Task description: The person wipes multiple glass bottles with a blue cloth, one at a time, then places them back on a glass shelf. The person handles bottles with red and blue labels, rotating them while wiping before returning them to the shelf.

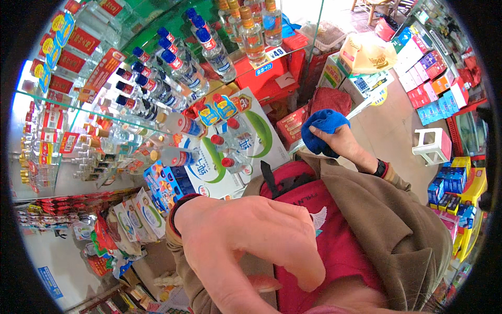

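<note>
My left hand (pixel 251 239) is raised close to the camera. Its fingers are bent, with the thumb apart, and nothing shows in its grasp. Part of my red apron (pixel 292 180) and brown coat (pixel 364 219) lie behind and beside it. Farther out, my right hand (pixel 341 141) grips a bunched blue cloth (pixel 323 127), thumb on top. A black band (pixel 380 168) circles that wrist. Near the cloth sit a red carton (pixel 292 123) and a dark red cloth (pixel 329 100). Clear bottles with red caps (pixel 233 163) stand by white cartons with green swooshes (pixel 261 129).
Glass shelves (pixel 94 112) on the left carry many clear bottles, including blue-capped ones (pixel 188 74). A white plastic stool (pixel 433 145) stands on the tiled floor (pixel 388 121) at right. Stacked small boxes (pixel 435 90) line the far right. A yellowish plastic bag (pixel 366 53) rests on cartons ahead.
</note>
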Demonstrator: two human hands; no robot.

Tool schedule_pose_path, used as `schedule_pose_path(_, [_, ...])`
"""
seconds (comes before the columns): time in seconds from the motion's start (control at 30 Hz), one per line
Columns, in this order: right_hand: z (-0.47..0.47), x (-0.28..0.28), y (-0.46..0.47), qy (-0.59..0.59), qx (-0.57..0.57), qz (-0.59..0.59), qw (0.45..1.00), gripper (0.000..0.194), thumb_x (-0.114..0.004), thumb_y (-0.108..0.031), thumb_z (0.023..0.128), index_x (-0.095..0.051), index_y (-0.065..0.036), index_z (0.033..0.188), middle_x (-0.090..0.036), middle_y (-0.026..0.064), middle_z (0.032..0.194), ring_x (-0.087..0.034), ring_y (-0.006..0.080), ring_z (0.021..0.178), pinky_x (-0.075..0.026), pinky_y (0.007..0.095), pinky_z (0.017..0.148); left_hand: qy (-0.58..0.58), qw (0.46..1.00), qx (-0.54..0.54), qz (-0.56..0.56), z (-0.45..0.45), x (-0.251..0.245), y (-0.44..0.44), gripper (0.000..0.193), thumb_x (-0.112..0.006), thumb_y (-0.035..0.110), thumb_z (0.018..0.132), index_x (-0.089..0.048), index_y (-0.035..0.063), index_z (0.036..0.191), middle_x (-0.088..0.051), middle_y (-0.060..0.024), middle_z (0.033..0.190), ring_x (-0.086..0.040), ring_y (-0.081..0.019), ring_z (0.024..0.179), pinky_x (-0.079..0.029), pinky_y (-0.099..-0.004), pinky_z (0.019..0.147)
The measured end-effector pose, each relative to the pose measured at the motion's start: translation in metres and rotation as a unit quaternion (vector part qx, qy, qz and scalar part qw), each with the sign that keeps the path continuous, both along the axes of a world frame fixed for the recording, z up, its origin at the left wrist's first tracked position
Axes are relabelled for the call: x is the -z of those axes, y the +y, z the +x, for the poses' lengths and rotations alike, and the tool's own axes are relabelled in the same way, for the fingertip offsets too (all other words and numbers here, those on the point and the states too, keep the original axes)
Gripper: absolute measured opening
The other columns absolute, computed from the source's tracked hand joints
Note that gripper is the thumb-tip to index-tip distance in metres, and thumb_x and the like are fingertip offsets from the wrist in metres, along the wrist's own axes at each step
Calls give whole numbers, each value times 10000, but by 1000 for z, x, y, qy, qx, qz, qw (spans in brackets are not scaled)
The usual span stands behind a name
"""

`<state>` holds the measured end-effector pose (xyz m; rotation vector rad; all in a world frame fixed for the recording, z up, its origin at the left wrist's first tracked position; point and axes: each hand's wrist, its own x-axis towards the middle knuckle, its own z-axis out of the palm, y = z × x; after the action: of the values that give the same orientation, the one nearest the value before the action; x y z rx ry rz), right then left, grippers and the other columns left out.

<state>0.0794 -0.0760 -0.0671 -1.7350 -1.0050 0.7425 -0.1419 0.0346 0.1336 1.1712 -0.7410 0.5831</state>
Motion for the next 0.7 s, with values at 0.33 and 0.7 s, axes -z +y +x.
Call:
schedule_pose_path(0.33, [-33, -4, -6, 30, -4, -39, 999, 184, -714, -203, 889, -702, -33, 958, -704, 34, 845, -642, 99, 782, -524, 270, 719, 0, 1000, 8, 16, -47, 13, -5, 258, -480, 50, 992, -663, 216, 918, -670, -216, 832, -644, -281, 676, -497, -386, 599])
schedule_pose_path(0.7, [-56, 3, 0, 26, -20, -36, 999, 184, -716, -189, 889, -686, -36, 987, -705, 29, 869, -646, 100, 791, -528, 267, 720, -9, 998, 26, 64, -86, 19, 6, 243, -519, 14, 963, -661, 212, 950, -674, -192, 897, -655, -280, 742, -505, -392, 652])
